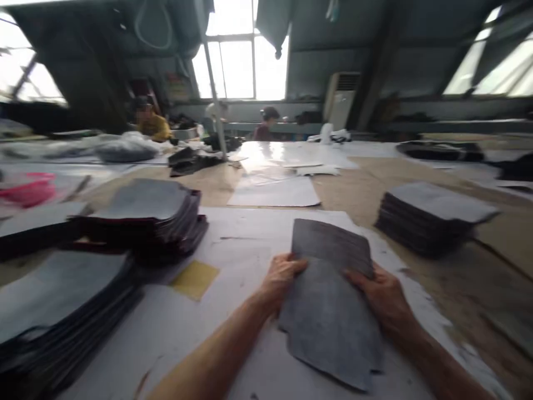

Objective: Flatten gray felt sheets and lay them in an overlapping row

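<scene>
A grey, sheet-like cut piece (328, 316), perhaps fabric or leather, is held low over the white-covered table. Its far part (331, 239) is darker and looks folded or layered; whether it is one piece or several I cannot tell. My left hand (283, 278) grips the left edge, thumb on top and fingers underneath. On the opposite edge, my right hand (381, 291) pinches it the same way. The fingers beneath are hidden.
Stacks of similar cut pieces stand at the left (145, 203), near left (62, 289) and right (441, 200). A yellow square (195, 279) lies beside the left stacks. Farther off are a pink basket (31, 189), a pole (214, 83) and several people, one in a yellow top (156, 126).
</scene>
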{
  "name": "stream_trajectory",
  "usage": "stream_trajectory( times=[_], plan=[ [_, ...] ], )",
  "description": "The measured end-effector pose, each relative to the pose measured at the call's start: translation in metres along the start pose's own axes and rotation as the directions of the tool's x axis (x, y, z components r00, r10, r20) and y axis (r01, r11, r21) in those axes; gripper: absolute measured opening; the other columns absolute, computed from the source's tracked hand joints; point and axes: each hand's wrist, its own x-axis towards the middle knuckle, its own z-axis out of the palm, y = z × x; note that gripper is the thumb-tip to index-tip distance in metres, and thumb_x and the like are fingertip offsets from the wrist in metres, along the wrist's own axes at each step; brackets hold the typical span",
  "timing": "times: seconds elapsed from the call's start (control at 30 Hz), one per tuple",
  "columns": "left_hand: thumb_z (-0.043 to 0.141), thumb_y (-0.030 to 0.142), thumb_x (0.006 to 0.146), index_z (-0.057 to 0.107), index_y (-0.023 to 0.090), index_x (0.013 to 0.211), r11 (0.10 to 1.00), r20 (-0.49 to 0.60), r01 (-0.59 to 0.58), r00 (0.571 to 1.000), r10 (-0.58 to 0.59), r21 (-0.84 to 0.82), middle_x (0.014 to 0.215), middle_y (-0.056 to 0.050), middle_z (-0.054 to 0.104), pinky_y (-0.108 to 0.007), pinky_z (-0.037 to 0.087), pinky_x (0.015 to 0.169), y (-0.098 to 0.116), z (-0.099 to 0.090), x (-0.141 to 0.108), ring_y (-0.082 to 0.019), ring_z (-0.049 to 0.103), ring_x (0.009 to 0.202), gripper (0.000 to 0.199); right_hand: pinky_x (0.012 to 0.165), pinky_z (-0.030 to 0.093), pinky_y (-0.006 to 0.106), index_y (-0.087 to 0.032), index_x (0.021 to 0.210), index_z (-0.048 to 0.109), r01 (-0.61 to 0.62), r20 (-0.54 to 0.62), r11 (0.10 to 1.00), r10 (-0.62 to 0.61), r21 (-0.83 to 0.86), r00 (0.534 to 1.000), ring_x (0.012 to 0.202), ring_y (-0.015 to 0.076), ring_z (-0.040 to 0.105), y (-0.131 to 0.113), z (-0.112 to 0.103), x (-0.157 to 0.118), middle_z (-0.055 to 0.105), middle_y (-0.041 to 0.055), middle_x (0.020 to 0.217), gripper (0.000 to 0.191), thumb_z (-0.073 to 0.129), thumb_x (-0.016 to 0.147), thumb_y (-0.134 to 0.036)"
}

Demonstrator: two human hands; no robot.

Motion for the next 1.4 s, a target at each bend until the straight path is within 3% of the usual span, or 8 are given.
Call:
stream_trajectory(
  times=[0.17,0.33,0.4,0.57,0.77,1.0,1.17,1.4],
  plan=[
    [0.061,0.016,0.061,0.071,0.019,0.084,0.772,0.119,-0.491,0.865,0.488,0.404,0.083,0.0,0.07,-0.028,0.047,0.082,0.001,-0.01,0.0,-0.021,0.061,0.086,0.024,0.06,0.052,0.037,-0.015,0.076,0.065,-0.159,0.091,0.93,0.136,0.332,0.986,0.064,0.0266,0.063,-0.001,-0.009,-0.005,0.067,0.0049,0.067,0.026,0.071,0.054,-0.027],
    [0.065,0.027,0.063,0.065,0.009,0.081,0.995,0.057,0.099,0.994,-0.098,-0.008,0.067,-0.011,0.067,-0.037,0.053,0.063,-0.002,-0.002,-0.001,-0.025,0.064,0.065,0.025,0.082,0.048,0.034,-0.021,0.074,0.069,0.374,-0.146,0.925,-0.379,-0.065,0.914,0.082,0.0242,0.062,0.0,-0.004,-0.007,0.07,0.0019,0.08,0.016,0.065,0.061,-0.028],
    [0.066,0.025,0.062,0.065,0.009,0.082,0.993,0.045,0.12,0.992,-0.12,0.004,0.068,-0.011,0.068,-0.037,0.053,0.061,-0.003,-0.003,0.002,-0.026,0.064,0.064,0.026,0.077,0.05,0.035,-0.02,0.082,0.068,0.263,-0.112,0.965,-0.26,0.019,0.959,0.078,0.0233,0.063,-0.001,-0.007,-0.005,0.069,0.0021,0.08,0.023,0.065,0.06,-0.028],
    [0.065,0.017,0.06,0.071,0.019,0.083,0.801,0.091,-0.459,0.882,0.462,0.384,0.085,-0.002,0.071,-0.03,0.048,0.084,-0.006,-0.01,0.003,-0.023,0.063,0.089,0.024,0.06,0.052,0.037,-0.014,0.073,0.063,-0.259,0.263,0.899,0.17,0.354,0.95,0.065,0.0257,0.063,-0.001,-0.009,-0.001,0.067,0.0061,0.067,0.025,0.067,0.052,-0.026],
    [0.07,0.028,0.06,0.066,0.012,0.082,1.0,0.064,-0.014,0.998,0.013,0.012,0.071,-0.009,0.069,-0.036,0.052,0.064,-0.007,-0.001,0.001,-0.023,0.064,0.062,0.028,0.082,0.047,0.036,-0.02,0.062,0.064,0.379,-0.102,0.925,-0.38,-0.034,0.919,0.082,0.0244,0.062,0.004,-0.006,-0.005,0.069,0.0037,0.077,0.008,0.063,0.058,-0.026],
    [0.066,0.021,0.063,0.07,0.016,0.081,0.804,0.074,-0.43,0.895,0.441,0.411,0.079,-0.002,0.07,-0.028,0.048,0.078,-0.006,-0.003,0.002,-0.02,0.062,0.081,0.019,0.059,0.052,0.037,-0.015,0.077,0.064,-0.152,0.218,0.958,0.098,0.245,0.971,0.064,0.0256,0.064,-0.001,-0.011,-0.003,0.068,0.0078,0.071,0.022,0.062,0.057,-0.024],
    [0.068,0.018,0.061,0.064,0.012,0.083,0.999,0.025,0.016,1.0,-0.015,-0.041,0.072,-0.007,0.07,-0.032,0.053,0.06,-0.006,0.0,0.005,-0.021,0.065,0.062,0.023,0.084,0.047,0.036,-0.021,0.073,0.068,0.247,-0.047,0.969,-0.247,0.012,0.968,0.091,0.0258,0.06,0.004,-0.008,-0.006,0.069,0.0034,0.083,0.016,0.064,0.058,-0.018],
    [0.068,0.021,0.066,0.063,0.014,0.093,0.985,-0.018,-0.129,0.991,0.132,0.113,0.068,-0.003,0.069,-0.027,0.052,0.052,-0.007,0.002,0.001,-0.019,0.065,0.056,0.028,0.058,0.053,0.035,-0.013,0.083,0.062,-0.348,0.209,0.839,0.284,0.418,0.936,0.061,0.0226,0.063,-0.002,-0.011,0.0,0.068,0.0053,0.07,0.031,0.071,0.052,-0.015]
  ],
)
